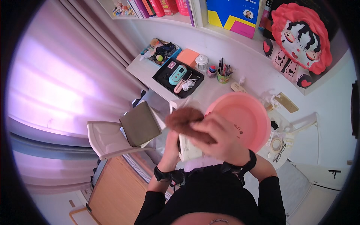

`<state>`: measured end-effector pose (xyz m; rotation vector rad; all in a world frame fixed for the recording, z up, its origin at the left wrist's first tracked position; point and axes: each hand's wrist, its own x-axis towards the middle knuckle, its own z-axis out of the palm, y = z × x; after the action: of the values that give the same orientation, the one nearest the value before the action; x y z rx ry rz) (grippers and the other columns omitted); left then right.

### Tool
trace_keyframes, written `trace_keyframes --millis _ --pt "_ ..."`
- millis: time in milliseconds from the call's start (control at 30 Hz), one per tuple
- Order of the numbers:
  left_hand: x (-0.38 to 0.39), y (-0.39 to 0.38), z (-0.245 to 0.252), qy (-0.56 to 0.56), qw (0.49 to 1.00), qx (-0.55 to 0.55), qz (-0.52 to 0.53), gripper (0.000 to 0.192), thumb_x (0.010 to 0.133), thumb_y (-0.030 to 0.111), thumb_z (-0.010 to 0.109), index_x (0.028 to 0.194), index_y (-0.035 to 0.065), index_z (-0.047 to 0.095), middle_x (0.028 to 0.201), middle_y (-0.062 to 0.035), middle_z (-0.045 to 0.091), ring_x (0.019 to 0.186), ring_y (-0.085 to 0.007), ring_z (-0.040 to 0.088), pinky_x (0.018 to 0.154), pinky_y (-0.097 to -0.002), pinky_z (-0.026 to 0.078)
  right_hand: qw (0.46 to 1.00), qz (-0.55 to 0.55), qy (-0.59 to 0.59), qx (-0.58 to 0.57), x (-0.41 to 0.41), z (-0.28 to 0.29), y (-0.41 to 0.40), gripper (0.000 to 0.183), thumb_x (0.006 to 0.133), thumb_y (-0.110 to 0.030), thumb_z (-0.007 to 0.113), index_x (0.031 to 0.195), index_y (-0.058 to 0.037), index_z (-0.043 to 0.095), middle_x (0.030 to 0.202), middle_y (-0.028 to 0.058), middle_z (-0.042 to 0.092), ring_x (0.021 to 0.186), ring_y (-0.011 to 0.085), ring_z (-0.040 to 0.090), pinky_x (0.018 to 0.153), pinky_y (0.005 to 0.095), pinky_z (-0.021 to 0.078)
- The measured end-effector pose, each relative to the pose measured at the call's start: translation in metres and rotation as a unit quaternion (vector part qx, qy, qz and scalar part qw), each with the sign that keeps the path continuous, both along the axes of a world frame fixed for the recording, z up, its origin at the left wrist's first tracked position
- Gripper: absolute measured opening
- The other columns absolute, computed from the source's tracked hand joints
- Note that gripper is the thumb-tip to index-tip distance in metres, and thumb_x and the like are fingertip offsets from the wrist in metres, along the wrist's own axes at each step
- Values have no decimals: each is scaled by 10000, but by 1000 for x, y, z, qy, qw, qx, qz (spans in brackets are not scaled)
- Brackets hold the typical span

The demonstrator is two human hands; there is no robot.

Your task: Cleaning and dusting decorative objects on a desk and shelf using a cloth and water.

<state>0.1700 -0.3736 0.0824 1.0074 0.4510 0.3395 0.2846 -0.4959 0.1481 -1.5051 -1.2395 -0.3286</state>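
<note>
A fuzzy brown cloth [185, 121] is bunched in my right hand [216, 137], which is slightly blurred. The cloth lies over the upper part of a white box-like object [190, 149] in front of my body. My left hand [172, 144] grips that object by its left side, and the cloth hides part of it. What exactly the white object is, I cannot tell. Just beyond my right hand stands a pink plastic basin [257, 126] on the white desk, with dark writing on its inside.
A black tray [159, 76] with small devices and a blue-rimmed bin [177, 52] stand at the back left. Nearby are a pen cup [224, 76] and a white lantern [202, 62]. Eyeglasses [279, 153] and a tape roll [276, 144] lie right. A chair [108, 140] stands left.
</note>
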Motion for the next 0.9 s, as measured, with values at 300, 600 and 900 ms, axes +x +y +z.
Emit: trace_keyframes --millis 300,600,900 --pt "8 18 -3 -27 989 103 -105 454 925 335 462 1248 17 448 1099 -121 575 999 -209 570 867 -335 465 999 33 -7 -19 -12 -13 -11 337 620 -114 764 921 -94 615 749 31 486 594 180 557 506 295 451" --pt "8 -2 -2 1 991 105 -80 568 900 460 505 1179 -34 481 1043 -71 590 904 -108 569 778 -259 461 995 -59 64 46 22 -6 -3 301 668 -87 751 925 -58 597 770 65 513 657 226 558 529 314 452" --pt "15 12 -6 -22 997 42 -59 489 968 392 318 1266 25 445 1150 -147 568 1033 -240 567 869 -351 491 998 61 -4 -18 -16 -31 -27 397 620 -82 778 969 -38 595 741 70 522 594 219 548 529 313 453"
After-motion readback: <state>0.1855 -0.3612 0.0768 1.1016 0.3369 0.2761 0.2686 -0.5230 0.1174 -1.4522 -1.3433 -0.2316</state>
